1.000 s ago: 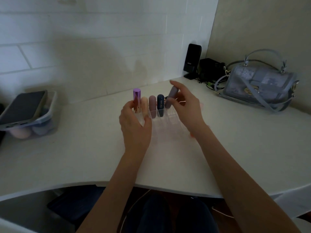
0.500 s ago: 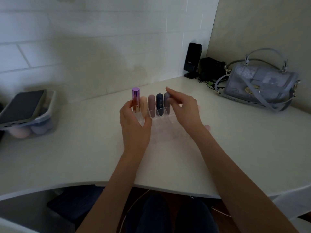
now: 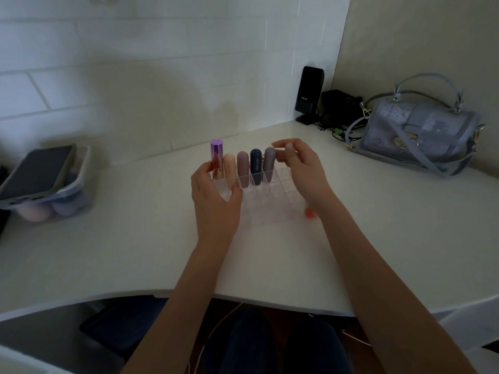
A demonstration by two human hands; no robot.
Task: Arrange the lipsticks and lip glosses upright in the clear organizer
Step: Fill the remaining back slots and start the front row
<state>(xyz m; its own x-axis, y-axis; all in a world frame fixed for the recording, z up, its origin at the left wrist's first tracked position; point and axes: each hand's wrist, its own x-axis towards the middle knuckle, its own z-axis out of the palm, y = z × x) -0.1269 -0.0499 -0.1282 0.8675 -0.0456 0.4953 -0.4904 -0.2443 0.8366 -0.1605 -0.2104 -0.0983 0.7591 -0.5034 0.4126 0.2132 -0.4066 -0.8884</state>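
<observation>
1. Where the curved front edge of the white desk (image 3: 135, 252) cuts across the bottom of the view, both forearms reach over it; dark-clothed knees below are dim and hard to make out.
2. The left hand (image 3: 214, 198) rests against the left end of the clear organizer (image 3: 272, 203), fingers loosely curved along its wall; its palm hides that corner.
3. The organizer's walls are nearly invisible, and its near compartments are hard to tell apart.
4. Just under the right wrist a small orange-red thing (image 3: 310, 213) peeks out, mostly hidden.
5. The right hand (image 3: 299, 168) hovers with fingers relaxed, thumb and forefinger apart beside the grey lipstick (image 3: 269, 164), grasping nothing.
6. Five tubes stand upright in the back row between the hands: purple-capped lipstick (image 3: 216, 159), peach (image 3: 229, 168), mauve (image 3: 243, 170), navy (image 3: 255, 166), then grey.
7. Bare desk lies open left and right of the hands.
8. Far left, a phone (image 3: 35, 171) lies on a clear tub (image 3: 81, 195), cut off by the frame.
9. Far right, a handbag (image 3: 418, 133); behind it a black speaker (image 3: 309, 94).
</observation>
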